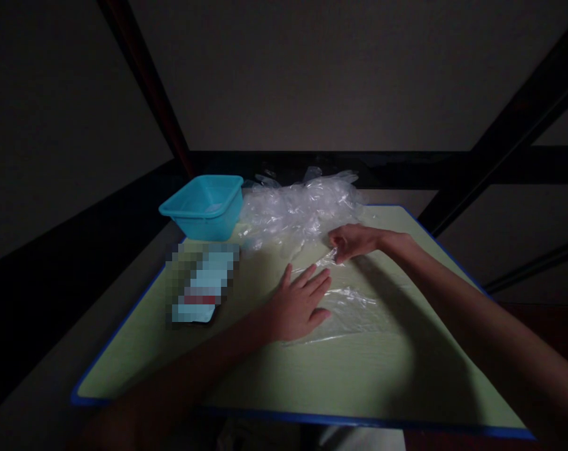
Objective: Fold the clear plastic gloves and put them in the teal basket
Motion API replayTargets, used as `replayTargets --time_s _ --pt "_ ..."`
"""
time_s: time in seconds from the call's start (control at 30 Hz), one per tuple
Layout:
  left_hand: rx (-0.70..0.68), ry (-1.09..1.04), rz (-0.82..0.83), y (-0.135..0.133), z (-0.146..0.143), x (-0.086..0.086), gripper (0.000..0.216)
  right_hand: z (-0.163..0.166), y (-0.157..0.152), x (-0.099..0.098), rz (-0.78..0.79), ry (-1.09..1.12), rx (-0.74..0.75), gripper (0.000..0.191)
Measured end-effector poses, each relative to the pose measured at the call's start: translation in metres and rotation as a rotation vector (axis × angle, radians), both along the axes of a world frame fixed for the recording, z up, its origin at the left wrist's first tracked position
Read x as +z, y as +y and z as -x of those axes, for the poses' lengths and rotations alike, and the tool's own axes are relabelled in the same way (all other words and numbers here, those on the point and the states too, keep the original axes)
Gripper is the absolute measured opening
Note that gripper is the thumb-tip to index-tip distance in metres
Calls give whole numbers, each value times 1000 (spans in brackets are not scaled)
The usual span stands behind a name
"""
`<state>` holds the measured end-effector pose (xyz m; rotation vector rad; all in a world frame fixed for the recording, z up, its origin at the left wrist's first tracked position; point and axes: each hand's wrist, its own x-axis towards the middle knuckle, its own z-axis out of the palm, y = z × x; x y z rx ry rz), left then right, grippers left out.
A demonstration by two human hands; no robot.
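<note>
A thin, clear disposable plastic glove (pixel 354 307) lies spread on the table before me; its exact outline is hard to make out. My left hand (pixel 300 307) rests flat on its left part, fingers stretched out and slightly apart. With thumb and fingers pinched together, my right hand (pixel 352 242) grips a gathered bit of the glove at its far edge, lifted a little from the table. Just beyond both hands is a loose heap of clear plastic gloves (pixel 303 210), with finger-like tips sticking up.
The pale green table (pixel 246 376) has a blue edge. A turquoise plastic basin (pixel 202 219) stands at its back left, with something small and pale inside. Nearer lies a phone (pixel 204 285), blurred by pixels. A wall rises behind, and dark slanting bars flank the table.
</note>
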<state>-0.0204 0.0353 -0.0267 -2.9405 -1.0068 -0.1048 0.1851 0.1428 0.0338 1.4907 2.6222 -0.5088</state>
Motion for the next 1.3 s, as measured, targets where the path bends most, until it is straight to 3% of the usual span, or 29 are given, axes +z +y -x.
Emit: replayTargets --time_s 0.17,0.4,0.53,0.8,1.3 --pt "-9 -43 38 -2 3 1 55 -20 -17 -1 -105 178 -46 4" --pt "-57 -219 29 2 -2 13 41 -28 -40 -22 -269 377 -98 18" --pt "-94 -191 46 8 -18 21 33 -24 -46 -26 -362 495 -107 19" --pt "-59 -202 18 12 -31 6 36 -26 -64 -27 -443 632 -56 21" --pt "93 -243 31 12 -32 0 40 -23 -90 -45 -498 500 -44 32"
